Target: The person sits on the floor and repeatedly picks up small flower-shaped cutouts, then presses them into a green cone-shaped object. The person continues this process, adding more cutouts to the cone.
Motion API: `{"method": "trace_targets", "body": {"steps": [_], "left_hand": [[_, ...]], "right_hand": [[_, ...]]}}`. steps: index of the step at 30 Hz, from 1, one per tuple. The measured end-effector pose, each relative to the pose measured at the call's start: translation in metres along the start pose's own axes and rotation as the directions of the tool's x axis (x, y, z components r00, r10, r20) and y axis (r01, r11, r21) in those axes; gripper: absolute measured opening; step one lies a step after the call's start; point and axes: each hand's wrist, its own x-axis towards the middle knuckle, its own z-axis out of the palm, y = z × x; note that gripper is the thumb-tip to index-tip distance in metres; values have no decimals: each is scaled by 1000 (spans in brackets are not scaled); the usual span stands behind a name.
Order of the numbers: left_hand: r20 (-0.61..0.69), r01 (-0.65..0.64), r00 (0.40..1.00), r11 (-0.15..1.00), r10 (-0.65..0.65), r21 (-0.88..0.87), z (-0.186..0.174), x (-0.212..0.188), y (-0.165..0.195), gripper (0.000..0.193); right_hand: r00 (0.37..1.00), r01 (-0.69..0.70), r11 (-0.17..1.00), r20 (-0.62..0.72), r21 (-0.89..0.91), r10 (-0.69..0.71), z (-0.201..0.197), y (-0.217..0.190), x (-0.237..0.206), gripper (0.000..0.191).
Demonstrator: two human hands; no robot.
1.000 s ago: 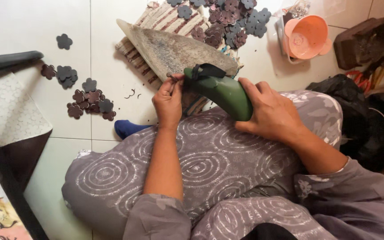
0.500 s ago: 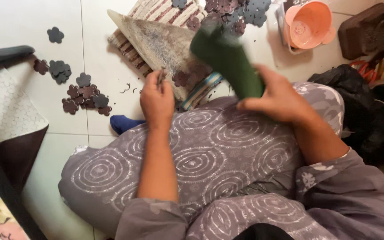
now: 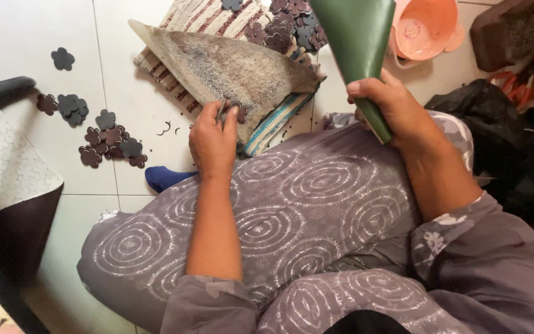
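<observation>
Green rolled sheet upright, narrow end in right hand

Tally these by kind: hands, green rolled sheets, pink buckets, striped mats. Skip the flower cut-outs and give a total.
hands: 2, the left hand pinching a thin tool, the right hand gripping the sheet
green rolled sheet: 1
pink bucket: 1
striped mat: 1
Total: 5
</observation>
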Motion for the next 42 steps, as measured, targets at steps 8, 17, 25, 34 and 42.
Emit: {"method": "trace_targets", "body": {"steps": [8, 17, 25, 34, 42], "left_hand": [[-42, -144, 988, 979, 152, 142, 1, 5, -3, 21], [-22, -22, 1000, 797, 11, -603, 8, 3, -19, 18], [54, 18, 998, 660, 34, -751, 19, 1, -19, 16], [1, -84, 995, 808, 105, -584, 15, 0, -13, 15], [71, -3, 996, 783, 61, -623, 10, -2, -5, 18]], "right_hand": [[996, 80, 982, 45, -171, -74, 6, 0, -1, 48], [998, 56, 974, 25, -220, -52, 10, -2, -1, 48], [989, 132, 965, 94, -227, -113, 14, -6, -4, 53], [993, 102, 968, 88, -231, -84, 18, -8, -5, 50], [992, 108, 965, 88, -239, -89, 20, -10, -7, 55]]}}
